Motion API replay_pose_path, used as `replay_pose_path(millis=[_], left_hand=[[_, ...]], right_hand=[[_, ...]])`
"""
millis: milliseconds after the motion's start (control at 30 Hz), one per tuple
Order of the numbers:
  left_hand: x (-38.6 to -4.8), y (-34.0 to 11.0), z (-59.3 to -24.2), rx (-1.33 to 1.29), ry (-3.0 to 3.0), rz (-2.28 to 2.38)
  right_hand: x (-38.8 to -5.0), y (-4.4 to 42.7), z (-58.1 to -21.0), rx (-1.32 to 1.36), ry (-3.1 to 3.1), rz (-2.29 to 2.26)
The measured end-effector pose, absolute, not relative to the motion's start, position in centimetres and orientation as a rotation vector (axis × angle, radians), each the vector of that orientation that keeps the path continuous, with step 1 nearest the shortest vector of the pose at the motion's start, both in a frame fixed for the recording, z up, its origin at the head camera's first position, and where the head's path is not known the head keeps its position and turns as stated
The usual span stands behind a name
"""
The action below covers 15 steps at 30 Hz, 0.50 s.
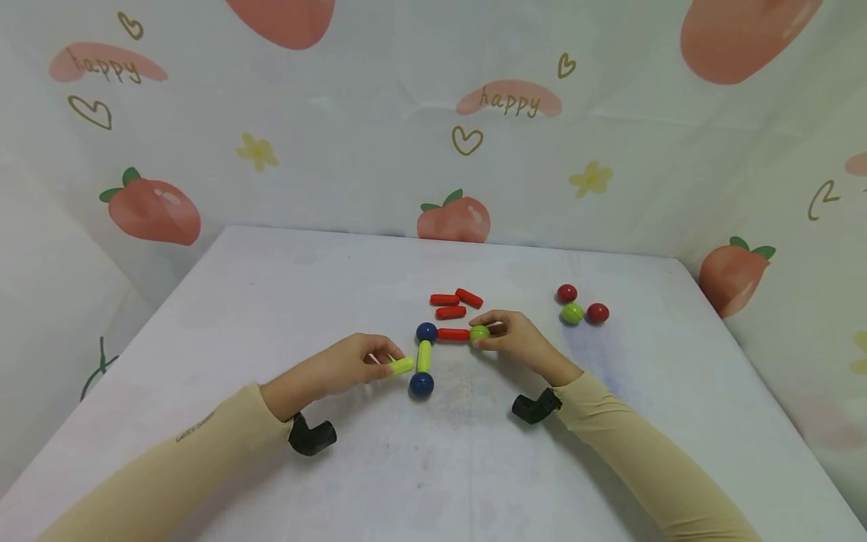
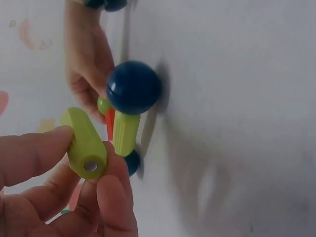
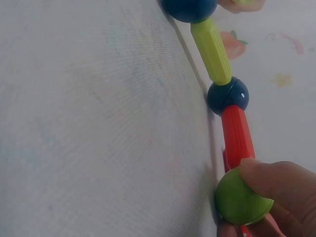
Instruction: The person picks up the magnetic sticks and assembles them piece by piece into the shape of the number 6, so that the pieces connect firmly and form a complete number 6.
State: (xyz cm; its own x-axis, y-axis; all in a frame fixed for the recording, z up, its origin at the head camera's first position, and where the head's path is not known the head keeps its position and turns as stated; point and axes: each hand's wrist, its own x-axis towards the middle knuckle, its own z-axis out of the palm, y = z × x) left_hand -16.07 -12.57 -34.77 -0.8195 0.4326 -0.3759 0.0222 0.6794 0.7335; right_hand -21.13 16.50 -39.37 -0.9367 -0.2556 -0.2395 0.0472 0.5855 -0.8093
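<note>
My left hand (image 1: 354,363) pinches a yellow-green magnetic rod (image 2: 85,143) between thumb and fingers; a round metal end shows on it. Just right of that rod, a joined chain lies on the table. It runs from a near blue ball (image 1: 421,385) through a yellow-green rod (image 1: 424,357) to a far blue ball (image 1: 427,333). From there a red rod (image 1: 452,334) reaches right to a green ball (image 3: 243,197). My right hand (image 1: 516,340) grips this green ball with thumb and fingers at the red rod's end.
Several loose red rods (image 1: 451,312) lie behind the chain on the white table (image 1: 474,467). Farther right sit two red balls (image 1: 597,313) and another green ball (image 1: 572,313). A printed cloth (image 1: 352,150) hangs behind the table. Dark wrist cameras (image 1: 313,436) are on both wrists.
</note>
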Motion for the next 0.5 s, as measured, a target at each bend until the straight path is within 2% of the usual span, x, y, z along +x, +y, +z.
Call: replay_pose_path(millis=[500], left_hand=[[-13.7,-12.5,-35.1,0.452,2.272,1.061]], right_hand=[[-21.2,16.6,-39.3,-0.181,2.484,-1.274]])
